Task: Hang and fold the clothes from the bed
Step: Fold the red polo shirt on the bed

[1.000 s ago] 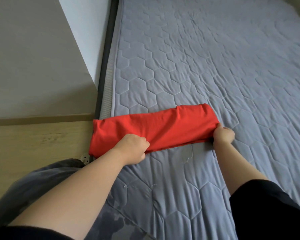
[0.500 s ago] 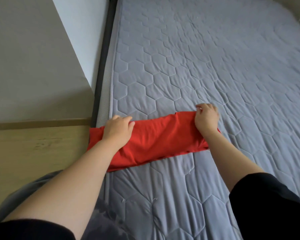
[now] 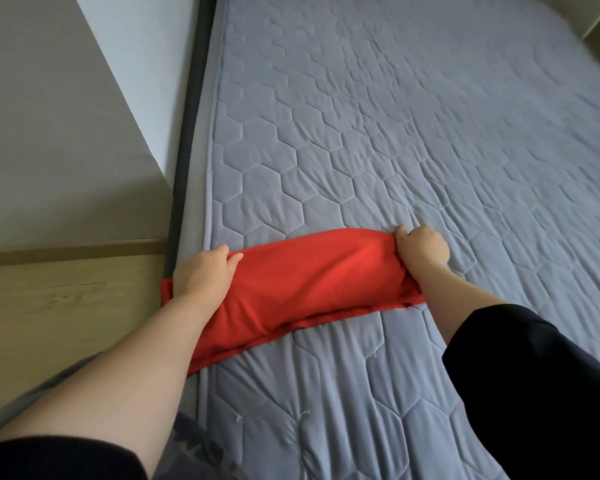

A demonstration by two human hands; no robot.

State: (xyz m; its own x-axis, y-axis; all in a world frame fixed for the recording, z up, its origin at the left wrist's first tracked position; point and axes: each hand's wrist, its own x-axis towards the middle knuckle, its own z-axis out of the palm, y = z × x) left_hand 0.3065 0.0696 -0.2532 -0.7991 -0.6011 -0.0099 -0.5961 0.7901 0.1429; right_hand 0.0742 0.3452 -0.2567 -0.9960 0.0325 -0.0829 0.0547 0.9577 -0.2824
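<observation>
The red cloth (image 3: 309,289) lies as a strip at the bed's (image 3: 430,133) seven-o'clock corner. The left hand (image 3: 205,275) at its nine o'clock and the right hand (image 3: 421,249) at three have fingers clamped on its ends, probably to fold evenly.

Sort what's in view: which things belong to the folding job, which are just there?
In the job:
red garment, folded long
left hand and right hand gripping near its ends
bed under it

Just there:
wooden floor
wall
dark bed frame
</observation>
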